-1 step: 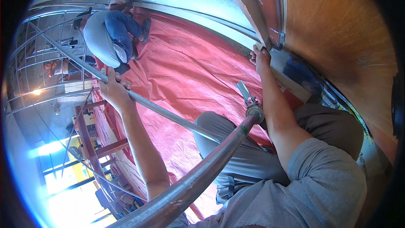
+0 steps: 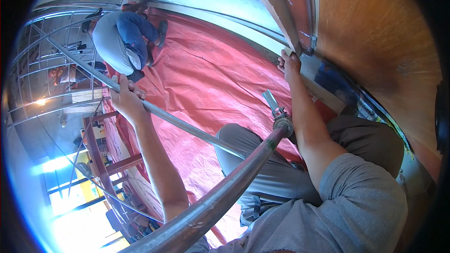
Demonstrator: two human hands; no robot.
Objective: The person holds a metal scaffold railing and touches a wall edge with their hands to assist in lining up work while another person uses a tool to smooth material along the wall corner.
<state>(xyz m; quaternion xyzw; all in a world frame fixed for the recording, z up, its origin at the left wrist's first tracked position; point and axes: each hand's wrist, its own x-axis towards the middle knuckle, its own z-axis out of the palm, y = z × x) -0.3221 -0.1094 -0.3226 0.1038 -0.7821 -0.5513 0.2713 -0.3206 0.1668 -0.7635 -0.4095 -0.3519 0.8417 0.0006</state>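
Observation:
My left hand (image 2: 125, 93) is closed around a thin silver metal pipe (image 2: 187, 131) running diagonally from the frame at upper left down to a thicker, worn pipe (image 2: 211, 201). The thick pipe crosses my lap and has a toothed metal fitting with a flat tab (image 2: 282, 122) at its far end. My right hand (image 2: 289, 64), arm stretched out, has its fingers curled at the end of a pale board edge (image 2: 294, 42) beside the wooden panel (image 2: 370, 33); exactly what they grip is partly hidden.
A crouching co-worker (image 2: 117, 42) bends beside a metal bar frame (image 2: 47, 70); another person (image 2: 65, 75) is behind it. A red sheet (image 2: 197, 65) covers the floor. At left stand dark red timber or metal supports (image 2: 119, 161). A bright window (image 2: 65, 206) glares at lower left.

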